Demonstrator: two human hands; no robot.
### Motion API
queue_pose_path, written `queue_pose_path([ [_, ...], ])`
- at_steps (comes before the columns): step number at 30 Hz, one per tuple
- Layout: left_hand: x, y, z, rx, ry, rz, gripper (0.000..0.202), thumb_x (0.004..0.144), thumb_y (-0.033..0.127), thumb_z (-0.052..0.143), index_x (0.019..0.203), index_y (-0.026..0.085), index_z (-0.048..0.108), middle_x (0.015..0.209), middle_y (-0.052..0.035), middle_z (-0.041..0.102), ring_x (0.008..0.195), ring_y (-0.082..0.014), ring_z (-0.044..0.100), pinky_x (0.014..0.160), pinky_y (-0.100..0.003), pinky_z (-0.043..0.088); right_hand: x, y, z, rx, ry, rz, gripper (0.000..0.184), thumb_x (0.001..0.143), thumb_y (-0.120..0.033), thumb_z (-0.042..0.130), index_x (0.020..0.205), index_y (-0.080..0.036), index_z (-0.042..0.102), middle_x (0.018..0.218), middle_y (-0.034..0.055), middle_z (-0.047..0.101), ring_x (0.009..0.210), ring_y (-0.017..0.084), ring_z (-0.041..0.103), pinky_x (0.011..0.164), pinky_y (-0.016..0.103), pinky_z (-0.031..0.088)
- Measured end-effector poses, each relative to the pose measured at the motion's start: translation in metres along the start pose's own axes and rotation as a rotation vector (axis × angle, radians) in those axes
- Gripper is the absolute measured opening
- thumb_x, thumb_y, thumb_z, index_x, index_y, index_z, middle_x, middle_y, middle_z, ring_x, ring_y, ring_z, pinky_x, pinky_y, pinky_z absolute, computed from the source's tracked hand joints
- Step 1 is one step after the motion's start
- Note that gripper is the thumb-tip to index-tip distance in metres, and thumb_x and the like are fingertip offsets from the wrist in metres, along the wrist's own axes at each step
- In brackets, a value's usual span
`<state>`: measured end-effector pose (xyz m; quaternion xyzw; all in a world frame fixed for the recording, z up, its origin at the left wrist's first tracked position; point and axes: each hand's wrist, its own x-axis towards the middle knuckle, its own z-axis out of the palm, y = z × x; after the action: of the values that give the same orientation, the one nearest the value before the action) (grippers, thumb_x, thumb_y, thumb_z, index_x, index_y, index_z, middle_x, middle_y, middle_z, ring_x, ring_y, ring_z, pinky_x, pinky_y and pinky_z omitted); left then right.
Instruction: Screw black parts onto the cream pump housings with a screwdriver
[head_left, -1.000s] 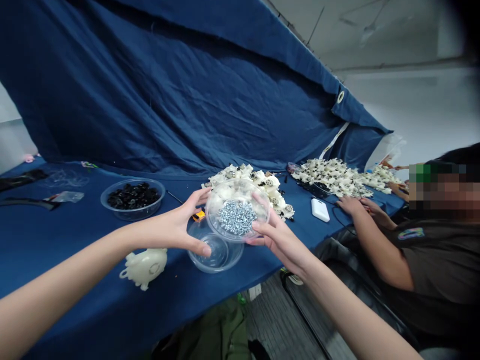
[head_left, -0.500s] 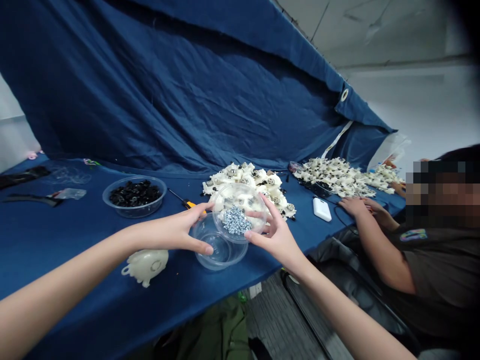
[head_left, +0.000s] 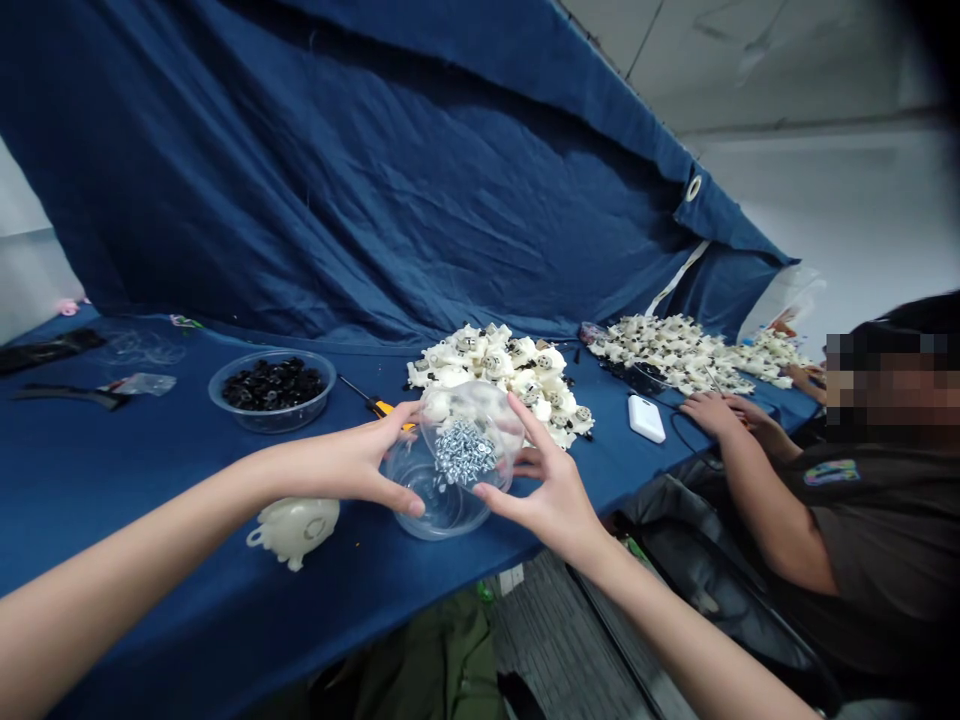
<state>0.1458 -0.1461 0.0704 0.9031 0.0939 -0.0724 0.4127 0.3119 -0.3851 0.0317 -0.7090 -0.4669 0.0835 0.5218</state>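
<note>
Dark blue cloth (head_left: pixel 315 170) hangs up high behind a long table covered in more blue cloth (head_left: pixel 135 450). At the far left lies a flat black strip (head_left: pixel 49 350). Next to it sits a round clear plastic bowl (head_left: pixel 271 415) of small black parts (head_left: pixel 274 384), which likely keeps them from rolling away. Just to its right lies a screwdriver with a yellow handle (head_left: pixel 375 408). Near the front edge rests a lumpy white plastic part (head_left: pixel 294 530).

In the middle, the left hand (head_left: pixel 352 465) and the right hand (head_left: pixel 544 495) grasp a see-through plastic bowl (head_left: pixel 480 405) from both sides, with fingers spread around it, so it can be held up steady. Silver screws (head_left: pixel 465 455) lie inside it. A second clear plastic bowl (head_left: pixel 439 515) sits under it, and they may be touching, but it is hard to tell through the plastic.

Behind them is a heap of white plastic parts (head_left: pixel 495 375). Further right are a flat white box (head_left: pixel 646 418) and a bigger white heap (head_left: pixel 675 350). At the right edge, a person in a brown shirt (head_left: pixel 847 540) rests a hand (head_left: pixel 709 412) on the table.
</note>
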Motion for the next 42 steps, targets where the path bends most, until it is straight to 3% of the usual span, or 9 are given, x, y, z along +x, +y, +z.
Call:
queue_pose_path([
  [4, -0.001, 0.0, 0.0, 0.006, 0.002, 0.011, 0.129, 0.071, 0.067, 0.079, 0.167, 0.027, 0.002, 0.163, -0.018, 0.042, 0.144, -0.0375, 0.05, 0.114, -0.043, 0.048, 0.0, 0.0, 0.0, 0.0, 0.002, -0.004, 0.108, 0.073, -0.037, 0.091, 0.163, -0.042, 0.03, 0.142, 0.0084, 0.061, 0.088, 0.02, 0.071, 0.084, 0.043, 0.066],
  [10, 0.0, 0.003, 0.001, -0.027, -0.027, -0.025, 0.127, 0.074, 0.067, 0.077, 0.166, 0.031, -0.003, 0.17, -0.0137, 0.031, 0.148, -0.0349, 0.046, 0.114, -0.041, 0.048, 0.001, -0.006, 0.0, 0.165, -0.013, 0.133, 0.113, 0.07, -0.035, 0.092, 0.163, -0.044, 0.028, 0.143, 0.0086, 0.06, 0.083, 0.016, 0.072, 0.083, 0.04, 0.065],
  [18, -0.001, 0.009, -0.001, 0.037, 0.019, 0.023, 0.117, 0.074, 0.064, 0.078, 0.166, 0.029, 0.015, 0.167, -0.0104, 0.038, 0.15, -0.0347, 0.043, 0.123, -0.041, 0.039, 0.009, -0.004, -0.004, 0.506, 0.019, 0.253, 0.115, 0.071, -0.033, 0.092, 0.164, -0.034, 0.025, 0.133, 0.0116, 0.067, 0.081, 0.015, 0.072, 0.084, 0.037, 0.062],
  [23, -0.001, 0.011, -0.002, 0.047, 0.011, 0.004, 0.112, 0.076, 0.063, 0.076, 0.165, 0.032, 0.015, 0.168, -0.0082, 0.035, 0.151, -0.0335, 0.041, 0.122, -0.041, 0.038, 0.009, -0.002, -0.006, 0.496, 0.009, 0.247, 0.115, 0.07, -0.031, 0.093, 0.163, -0.036, 0.027, 0.135, 0.0115, 0.065, 0.08, 0.016, 0.073, 0.084, 0.038, 0.063],
  [25, 0.002, 0.008, -0.001, 0.045, 0.006, -0.037, 0.106, 0.079, 0.063, 0.072, 0.164, 0.029, 0.019, 0.164, -0.0112, 0.041, 0.144, -0.0341, 0.048, 0.117, -0.042, 0.043, 0.009, -0.002, -0.005, 0.47, 0.016, 0.229, 0.114, 0.069, -0.03, 0.093, 0.162, -0.037, 0.029, 0.138, 0.0115, 0.064, 0.077, 0.014, 0.072, 0.08, 0.036, 0.063],
  [28, 0.01, 0.001, 0.003, -0.063, 0.005, -0.129, 0.086, 0.086, 0.063, 0.06, 0.156, 0.021, 0.034, 0.141, -0.0156, 0.061, 0.113, -0.0315, 0.066, 0.094, -0.041, 0.056, 0.008, -0.002, -0.003, 0.528, 0.037, 0.238, 0.115, 0.069, -0.03, 0.093, 0.163, -0.036, 0.027, 0.136, 0.0119, 0.065, 0.081, 0.016, 0.073, 0.084, 0.038, 0.062],
  [30, 0.014, -0.003, 0.006, -0.17, 0.002, -0.156, 0.077, 0.085, 0.058, 0.06, 0.147, 0.017, 0.043, 0.126, -0.0138, 0.065, 0.1, -0.0271, 0.066, 0.081, -0.036, 0.058, 0.007, -0.003, -0.002, 0.588, 0.044, 0.268, 0.115, 0.071, -0.032, 0.092, 0.164, -0.035, 0.024, 0.136, 0.0122, 0.065, 0.086, 0.019, 0.074, 0.086, 0.039, 0.062],
  [35, 0.017, -0.006, 0.01, -0.277, -0.001, -0.139, 0.063, 0.085, 0.044, 0.061, 0.141, 0.018, 0.05, 0.117, -0.0086, 0.063, 0.096, -0.02, 0.064, 0.08, -0.03, 0.058, 0.001, -0.007, 0.001, 0.665, 0.049, 0.367, 0.11, 0.079, -0.035, 0.088, 0.165, -0.038, 0.02, 0.138, 0.0104, 0.066, 0.091, 0.017, 0.076, 0.081, 0.031, 0.063],
  [42, 0.014, 0.0, 0.01, -0.339, 0.019, -0.157, 0.058, 0.087, 0.044, 0.057, 0.14, 0.022, 0.049, 0.127, -0.013, 0.064, 0.104, -0.0246, 0.069, 0.08, -0.033, 0.064, -0.004, -0.009, 0.0, 0.783, 0.058, 0.383, 0.107, 0.082, -0.032, 0.084, 0.166, -0.036, 0.018, 0.14, 0.0099, 0.066, 0.096, 0.017, 0.075, 0.083, 0.028, 0.062],
])
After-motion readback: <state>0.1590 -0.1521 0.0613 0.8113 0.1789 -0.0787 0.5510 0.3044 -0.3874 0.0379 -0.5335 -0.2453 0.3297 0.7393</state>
